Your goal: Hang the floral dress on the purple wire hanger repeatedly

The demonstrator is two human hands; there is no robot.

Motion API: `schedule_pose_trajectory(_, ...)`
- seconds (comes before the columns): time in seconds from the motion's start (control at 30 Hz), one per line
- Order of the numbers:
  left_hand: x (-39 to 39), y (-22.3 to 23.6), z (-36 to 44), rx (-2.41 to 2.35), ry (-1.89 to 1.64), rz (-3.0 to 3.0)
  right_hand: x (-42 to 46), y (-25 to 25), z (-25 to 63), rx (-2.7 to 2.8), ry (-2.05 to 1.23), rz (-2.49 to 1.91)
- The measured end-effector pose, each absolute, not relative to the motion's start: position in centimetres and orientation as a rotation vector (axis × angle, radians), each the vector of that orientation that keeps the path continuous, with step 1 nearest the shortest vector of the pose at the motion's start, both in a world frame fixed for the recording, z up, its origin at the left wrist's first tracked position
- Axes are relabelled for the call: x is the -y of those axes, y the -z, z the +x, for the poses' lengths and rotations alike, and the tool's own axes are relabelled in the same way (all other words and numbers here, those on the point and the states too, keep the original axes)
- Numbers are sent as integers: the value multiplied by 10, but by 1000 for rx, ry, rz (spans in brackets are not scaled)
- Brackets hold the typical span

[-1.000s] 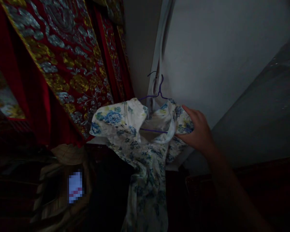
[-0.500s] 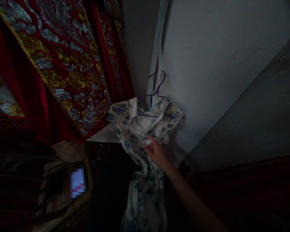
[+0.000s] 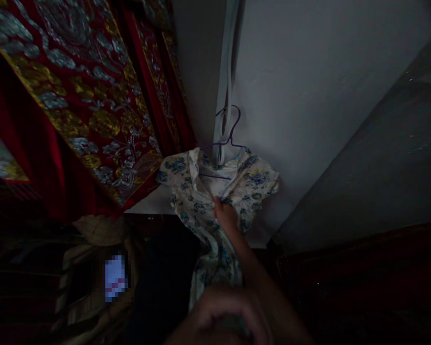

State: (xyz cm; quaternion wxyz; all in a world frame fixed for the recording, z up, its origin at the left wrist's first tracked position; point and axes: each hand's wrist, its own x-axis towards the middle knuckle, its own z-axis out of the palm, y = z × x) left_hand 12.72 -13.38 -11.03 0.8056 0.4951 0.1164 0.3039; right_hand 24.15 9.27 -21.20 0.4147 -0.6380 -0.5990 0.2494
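Observation:
A white short-sleeved dress (image 3: 258,179) with blue flowers and a collar hangs on a thin purple hanger (image 3: 233,129). Its neckline is open in front, and its lower part is bunched and narrow. My right hand (image 3: 228,215) is closed on the front edge of the dress, just below the neckline, with the fingertips partly hidden. Close to the camera at the bottom, my left hand (image 3: 233,306) is curved and blurred, its fingers apart in an arch. It covers the lower part of the dress from view.
The hanger's hook goes through a white strap or cable (image 3: 227,72) along the wall (image 3: 309,96). Red cloth with gold and silver embroidery (image 3: 104,120) hangs at left. Below it are a woven hat-like object (image 3: 100,230) and a wooden chair-like frame (image 3: 66,287). The scene is dim.
My left hand has come into view from the bottom. My right hand has closed on the dress front, and the dress's right-hand shoulder and sleeve have spread out wider.

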Motion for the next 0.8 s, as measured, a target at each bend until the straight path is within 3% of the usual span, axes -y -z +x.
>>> schedule_pose_trajectory(0.17,68,141,108,-929,-1218,1209,-85,233,236,1403,-727,-1554)
schedule_pose_trajectory(0.3,27,188,107,-1172,-1353,1275,-81,239,238,1344,-782,-1485)
schedule_pose_trajectory(0.4,-14,202,112,-1238,-1472,1302,-88,231,237,1330,-803,-1435)
schedule_pose_trajectory(0.6,-87,188,118,-1289,-1552,1345,-91,211,236,1324,-881,-1344)
schedule_pose_trajectory(0.8,-57,202,116,-1158,-1479,1478,-56,198,233,1263,-1103,-1200)
